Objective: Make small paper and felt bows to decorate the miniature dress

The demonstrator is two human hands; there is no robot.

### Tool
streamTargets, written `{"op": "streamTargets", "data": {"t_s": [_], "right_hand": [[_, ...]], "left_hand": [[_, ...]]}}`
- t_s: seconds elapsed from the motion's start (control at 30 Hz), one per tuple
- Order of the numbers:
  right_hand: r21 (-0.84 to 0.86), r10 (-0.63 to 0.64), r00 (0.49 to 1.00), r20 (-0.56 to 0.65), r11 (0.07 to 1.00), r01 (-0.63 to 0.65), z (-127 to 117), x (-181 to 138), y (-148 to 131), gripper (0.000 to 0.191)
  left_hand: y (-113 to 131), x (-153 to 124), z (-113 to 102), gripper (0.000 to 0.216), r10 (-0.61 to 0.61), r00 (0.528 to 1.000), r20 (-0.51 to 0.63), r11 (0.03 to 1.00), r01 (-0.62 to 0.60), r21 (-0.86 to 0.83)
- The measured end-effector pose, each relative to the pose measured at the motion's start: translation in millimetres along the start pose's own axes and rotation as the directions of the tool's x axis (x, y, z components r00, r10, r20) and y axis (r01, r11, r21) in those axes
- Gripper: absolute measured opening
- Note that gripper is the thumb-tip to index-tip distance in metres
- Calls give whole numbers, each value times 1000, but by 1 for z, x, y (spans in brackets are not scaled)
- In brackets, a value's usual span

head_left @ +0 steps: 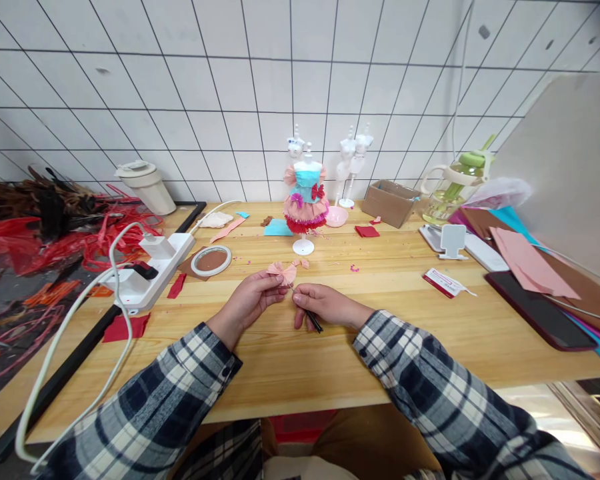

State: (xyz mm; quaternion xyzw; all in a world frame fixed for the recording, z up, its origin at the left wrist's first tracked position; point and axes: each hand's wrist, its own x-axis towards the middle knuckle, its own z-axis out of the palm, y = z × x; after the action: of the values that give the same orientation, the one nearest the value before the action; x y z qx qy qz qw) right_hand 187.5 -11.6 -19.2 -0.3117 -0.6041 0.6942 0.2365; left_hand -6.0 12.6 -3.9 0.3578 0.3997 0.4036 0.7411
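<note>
My left hand pinches a pink crepe-paper bow between thumb and fingers, its folds fanned out. Close beside it, my right hand is closed around a slim black-handled tool. A thin tip from that tool points at the bow's lower edge; its exact kind is hidden by the fingers. Small pink paper scraps lie just beyond the bow. Behind them stands a miniature dress form wearing a blue, pink and red paper dress with bows.
White mini mannequins stand at the back beside a pink bowl and a cardboard box. Left are a tape roll and a power strip with cables. Right are a phone, coloured paper and a bottle.
</note>
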Motion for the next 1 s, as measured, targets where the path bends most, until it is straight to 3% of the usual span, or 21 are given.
{"op": "streamTargets", "data": {"t_s": [0.37,1.0], "right_hand": [[32,41,999,-28,999,-40,1,-1,-5,42],[-14,0,1000,-8,1000,0,2,-1,-6,42]], "left_hand": [[0,0,1,7,30,1000,-10,999,-30,-28],[-1,-1,1,21,38,998,47,998,-40,47]]}}
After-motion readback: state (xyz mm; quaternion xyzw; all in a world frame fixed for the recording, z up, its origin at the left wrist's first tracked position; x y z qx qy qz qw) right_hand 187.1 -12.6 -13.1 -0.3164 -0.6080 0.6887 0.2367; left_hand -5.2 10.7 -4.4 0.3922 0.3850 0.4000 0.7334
